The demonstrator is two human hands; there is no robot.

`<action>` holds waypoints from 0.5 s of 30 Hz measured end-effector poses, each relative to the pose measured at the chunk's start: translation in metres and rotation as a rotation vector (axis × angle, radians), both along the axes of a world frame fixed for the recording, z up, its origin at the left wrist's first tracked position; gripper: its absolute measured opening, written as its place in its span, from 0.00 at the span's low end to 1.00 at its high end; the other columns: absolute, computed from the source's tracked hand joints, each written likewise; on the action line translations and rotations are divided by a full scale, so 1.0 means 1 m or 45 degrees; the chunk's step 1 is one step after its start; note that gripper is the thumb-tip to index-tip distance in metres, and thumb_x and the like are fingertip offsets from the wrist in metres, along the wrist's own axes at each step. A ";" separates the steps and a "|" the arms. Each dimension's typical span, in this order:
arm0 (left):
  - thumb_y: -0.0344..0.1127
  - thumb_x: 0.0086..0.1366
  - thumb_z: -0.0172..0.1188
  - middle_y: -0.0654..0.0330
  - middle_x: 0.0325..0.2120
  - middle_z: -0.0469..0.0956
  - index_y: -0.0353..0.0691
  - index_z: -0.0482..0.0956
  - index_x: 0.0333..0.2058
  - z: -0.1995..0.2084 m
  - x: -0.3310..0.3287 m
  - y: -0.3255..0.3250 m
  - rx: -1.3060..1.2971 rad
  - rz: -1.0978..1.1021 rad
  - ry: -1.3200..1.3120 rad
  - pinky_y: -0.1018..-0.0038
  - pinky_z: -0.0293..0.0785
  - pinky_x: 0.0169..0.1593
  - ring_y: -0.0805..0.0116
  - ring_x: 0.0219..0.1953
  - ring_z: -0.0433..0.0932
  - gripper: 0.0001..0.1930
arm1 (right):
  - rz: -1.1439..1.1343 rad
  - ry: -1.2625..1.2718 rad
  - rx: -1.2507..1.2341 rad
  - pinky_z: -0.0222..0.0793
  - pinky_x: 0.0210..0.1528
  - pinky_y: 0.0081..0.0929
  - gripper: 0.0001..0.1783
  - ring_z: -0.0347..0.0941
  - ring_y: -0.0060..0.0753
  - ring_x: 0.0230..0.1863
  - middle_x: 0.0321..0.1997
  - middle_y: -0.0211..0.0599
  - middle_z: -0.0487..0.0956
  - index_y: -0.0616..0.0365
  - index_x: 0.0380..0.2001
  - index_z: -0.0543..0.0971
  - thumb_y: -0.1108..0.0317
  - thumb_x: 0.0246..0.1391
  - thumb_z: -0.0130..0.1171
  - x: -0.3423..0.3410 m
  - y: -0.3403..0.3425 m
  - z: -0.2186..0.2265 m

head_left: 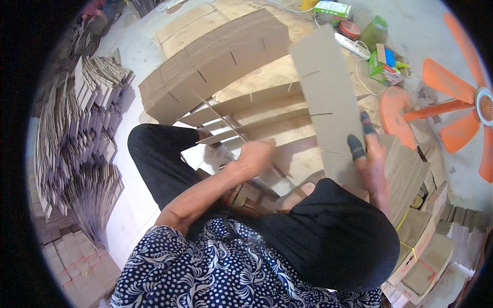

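Note:
My right hand (371,161), with dark covers on its fingertips, grips the right edge of a slotted cardboard strip (328,97) that stands tall in front of me. My left hand (255,158) is blurred and curled into a fist over a partition of crossed cardboard strips (267,118). Whatever its fingers close on is hidden. Long strips of that partition run left to right, and a thin cross strip (218,114) slants through them toward my left hand. The partition lies between my legs, close to my feet.
Beyond the partition stands a long block of stacked slotted cardboard (215,56). Fanned cardboard stacks (82,138) line the left. More strips (403,167) are piled beside my right hand. An orange fan (452,102), a power strip (352,45) and a green box (385,69) sit at right.

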State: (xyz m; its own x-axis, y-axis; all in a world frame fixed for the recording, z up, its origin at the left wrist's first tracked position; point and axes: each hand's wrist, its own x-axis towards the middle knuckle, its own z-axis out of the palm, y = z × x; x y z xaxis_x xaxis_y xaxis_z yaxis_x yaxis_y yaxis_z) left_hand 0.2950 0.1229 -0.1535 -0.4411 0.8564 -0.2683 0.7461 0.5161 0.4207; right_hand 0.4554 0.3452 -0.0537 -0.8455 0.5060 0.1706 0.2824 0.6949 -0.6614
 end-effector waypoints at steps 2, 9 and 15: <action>0.25 0.47 0.53 0.42 0.25 0.77 0.33 0.71 0.31 -0.001 0.004 -0.002 -0.008 0.043 -0.008 0.53 0.74 0.35 0.44 0.32 0.78 0.10 | 0.165 -0.015 0.005 0.69 0.43 0.29 0.25 0.73 0.41 0.39 0.42 0.50 0.77 0.61 0.56 0.67 0.75 0.53 0.56 -0.025 0.003 -0.001; 0.24 0.47 0.52 0.44 0.24 0.77 0.34 0.73 0.33 -0.006 0.004 -0.003 0.045 0.019 -0.006 0.54 0.74 0.33 0.45 0.30 0.78 0.11 | 0.500 0.029 -0.073 0.68 0.42 0.34 0.21 0.73 0.57 0.40 0.39 0.58 0.75 0.62 0.50 0.71 0.79 0.50 0.54 -0.078 0.000 0.004; 0.25 0.48 0.53 0.45 0.22 0.77 0.34 0.73 0.33 -0.006 0.003 -0.005 0.058 0.047 -0.019 0.54 0.74 0.33 0.44 0.31 0.78 0.11 | 0.588 -0.174 0.000 0.68 0.43 0.34 0.19 0.74 0.53 0.40 0.41 0.57 0.76 0.63 0.48 0.72 0.79 0.50 0.51 -0.097 -0.003 0.014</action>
State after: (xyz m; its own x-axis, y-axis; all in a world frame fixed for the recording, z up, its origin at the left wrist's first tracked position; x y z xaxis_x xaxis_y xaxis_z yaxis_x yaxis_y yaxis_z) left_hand 0.2981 0.1179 -0.1597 -0.4686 0.8513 -0.2359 0.7207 0.5229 0.4552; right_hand 0.3588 0.3425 -0.0401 -0.9965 0.0726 0.0422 0.0289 0.7681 -0.6397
